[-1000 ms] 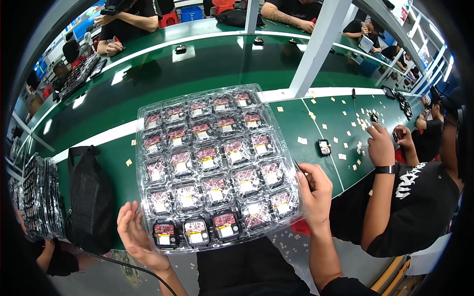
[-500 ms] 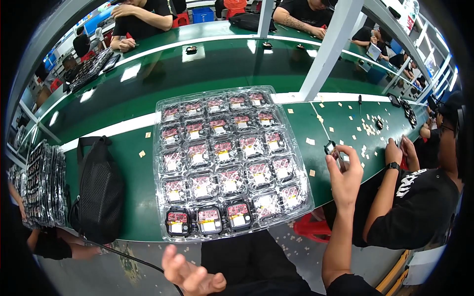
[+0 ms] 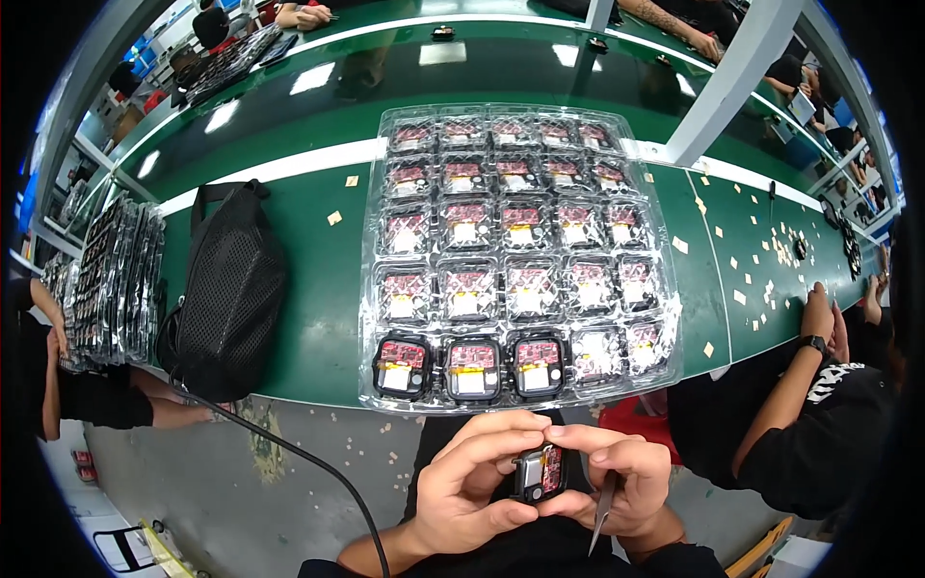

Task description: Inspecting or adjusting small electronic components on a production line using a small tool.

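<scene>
In front of my body, just off the bench's near edge, a small black watch-like case is tilted so its red circuit board and silvery part show. My left hand grips its left side between thumb and fingers. The thumb and forefinger of my right hand pinch its right edge. Tucked in that same hand is a thin metal tool, probably tweezers, pointing down. Beyond both hands lies a clear plastic tray with rows of similar cases; three at the front left look uncovered.
Left of the tray rests a black mesh bag, with a black cable crossing below it. Stacked trays stand farther left. Small pale squares litter the green bench at right, beside a co-worker's arm.
My right hand has come down and left from over the bench, bringing the case to my body. My left hand, open before, now grips the case too. The view has shifted.
</scene>
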`<state>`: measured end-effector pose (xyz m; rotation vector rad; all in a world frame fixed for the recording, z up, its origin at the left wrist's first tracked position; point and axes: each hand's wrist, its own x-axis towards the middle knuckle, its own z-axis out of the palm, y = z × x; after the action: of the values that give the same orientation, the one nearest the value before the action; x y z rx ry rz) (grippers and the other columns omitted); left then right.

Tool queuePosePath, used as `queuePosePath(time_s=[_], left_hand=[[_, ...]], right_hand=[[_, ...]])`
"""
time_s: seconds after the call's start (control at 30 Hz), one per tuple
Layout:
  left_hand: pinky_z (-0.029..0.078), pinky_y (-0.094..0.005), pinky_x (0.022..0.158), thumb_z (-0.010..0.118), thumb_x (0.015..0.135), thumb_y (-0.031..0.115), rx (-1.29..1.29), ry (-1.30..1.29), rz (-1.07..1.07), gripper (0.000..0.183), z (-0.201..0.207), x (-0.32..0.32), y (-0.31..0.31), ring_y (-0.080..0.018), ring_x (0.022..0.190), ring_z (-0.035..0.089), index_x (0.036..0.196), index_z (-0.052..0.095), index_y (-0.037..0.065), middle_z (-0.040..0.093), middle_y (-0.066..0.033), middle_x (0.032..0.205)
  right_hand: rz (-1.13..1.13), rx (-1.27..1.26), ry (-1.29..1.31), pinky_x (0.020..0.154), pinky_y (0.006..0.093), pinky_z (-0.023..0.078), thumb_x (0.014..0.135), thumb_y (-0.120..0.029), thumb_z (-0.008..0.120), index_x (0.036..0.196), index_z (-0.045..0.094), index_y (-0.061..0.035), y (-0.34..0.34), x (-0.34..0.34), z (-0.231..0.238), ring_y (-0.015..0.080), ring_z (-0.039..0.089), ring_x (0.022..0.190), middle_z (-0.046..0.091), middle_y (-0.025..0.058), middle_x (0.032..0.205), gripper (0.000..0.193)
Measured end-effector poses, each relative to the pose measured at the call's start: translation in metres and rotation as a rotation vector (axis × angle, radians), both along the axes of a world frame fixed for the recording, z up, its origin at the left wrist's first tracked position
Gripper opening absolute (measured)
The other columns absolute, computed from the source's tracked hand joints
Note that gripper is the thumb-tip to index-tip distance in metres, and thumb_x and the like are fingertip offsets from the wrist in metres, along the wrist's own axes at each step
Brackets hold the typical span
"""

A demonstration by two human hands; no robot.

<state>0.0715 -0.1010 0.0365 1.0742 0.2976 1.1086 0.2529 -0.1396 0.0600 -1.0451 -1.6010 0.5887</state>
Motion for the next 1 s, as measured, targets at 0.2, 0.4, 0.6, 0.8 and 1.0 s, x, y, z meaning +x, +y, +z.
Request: queuePosePath(time_s=[0.2,0.4,0.6,0.8,1.0], left_hand=[[0.06,-0.0492,0.093,0.079,0.09,0.038,-0.002,0.06,0.157,0.064,-0.001,-0.001,-0.005,-0.0389,0.107,0.069,0.124,0.052,-0.008,0.056,-0.0255,0.121],[0.05,-0.0502,0.108,0.081,0.089,0.016,-0.053,-0.135,0.125,0.058,-0.003,-0.002,-0.005,-0.04,0.127,0.059,0.131,0.052,-0.01,0.053,-0.0273,0.132],[0.058,-0.0514,0.097,0.08,0.089,0.036,-0.075,0.028,0.189,0.065,0.004,-0.002,-0.007,-0.0389,0.109,0.068,0.125,0.052,-0.009,0.058,-0.0263,0.12],[0.056,-0.0497,0.1,0.079,0.09,0.036,-0.151,0.035,0.154,0.064,0.007,0.001,-0.008,-0.0381,0.111,0.067,0.126,0.052,-0.01,0.057,-0.0259,0.12],[0.05,-0.048,0.109,0.079,0.09,0.012,-0.044,-0.131,0.063,0.058,-0.008,-0.003,-0.003,-0.0379,0.127,0.059,0.136,0.051,-0.01,0.05,-0.0254,0.136]], right_hand=[[-0.016,-0.086,-0.094,0.058,0.0193,0.035,0.075,-0.06,0.083,0.122,0.041,-0.0035,-0.008,0.009,0.0,0.0031,0.036,0.058,0.049,0.0152,0.111,0.085],[-0.148,0.127,-0.411,0.048,0.0247,0.042,0.086,-0.02,0.081,0.112,0.064,-0.0031,-0.004,0.007,0.004,0.0131,0.053,0.059,0.061,0.0091,0.093,0.035],[-0.27,0.299,-0.506,0.049,0.0238,0.042,0.071,-0.005,0.085,0.103,0.076,-0.007,0.002,0.001,-0.002,0.0126,0.058,0.062,0.064,0.0044,0.091,0.033],[-0.254,0.3,-0.513,0.049,0.0236,0.042,0.074,0.0,0.08,0.1,0.076,-0.006,0.005,0.0,-0.004,0.0123,0.059,0.061,0.066,0.0037,0.087,0.027],[-0.234,0.237,-0.426,0.048,0.0247,0.043,0.072,-0.002,0.084,0.098,0.076,-0.0045,0.006,-0.001,0.001,0.0136,0.062,0.058,0.068,0.0042,0.083,0.028]])
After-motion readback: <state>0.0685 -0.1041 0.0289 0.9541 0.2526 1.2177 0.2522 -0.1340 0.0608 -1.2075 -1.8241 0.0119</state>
